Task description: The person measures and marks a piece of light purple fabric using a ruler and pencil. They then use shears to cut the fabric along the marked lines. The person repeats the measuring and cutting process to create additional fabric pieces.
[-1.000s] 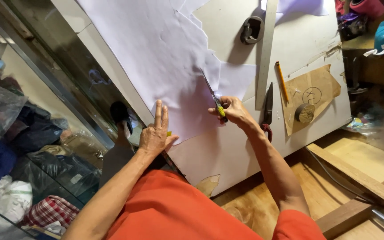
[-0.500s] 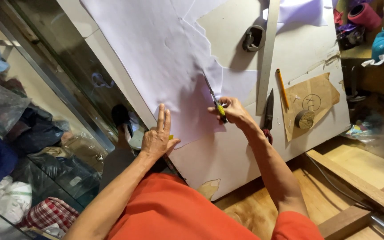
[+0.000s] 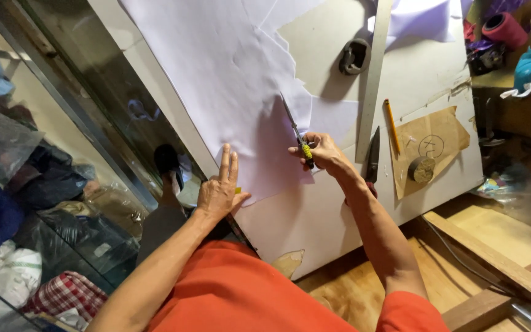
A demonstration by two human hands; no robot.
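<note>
Your right-hand fingers are wrapped tight around the yellow-handled scissors, blades pointing up and away from you into the pale lilac fabric. Compared with half a second back, not much has moved: the right hand sits in pretty much the same spot, with the blades at about the same place in the cloth, so if the cut has advanced at all it's by a hair. I can't tell from here whether the blades are open or closed, they look like one thin line.

Your left hand is the same story. It's flat, fingers spread and straight, pressing the near edge of the fabric down on the table, just to the left of the scissors and nearer to you. It holds nothing, just pins the cloth. That reads to me as you keeping the sheet taut for a slow, careful snip rather than a long run.

Going out from the scissors: just to their right a long metal ruler runs up the table, and a dark-handled blade lies below it. Right of that again is a yellow pencil, then a brown paper pattern piece with a small round weight on it. A dark clip-like thing sits above the scissors, just beside the ruler.
</note>
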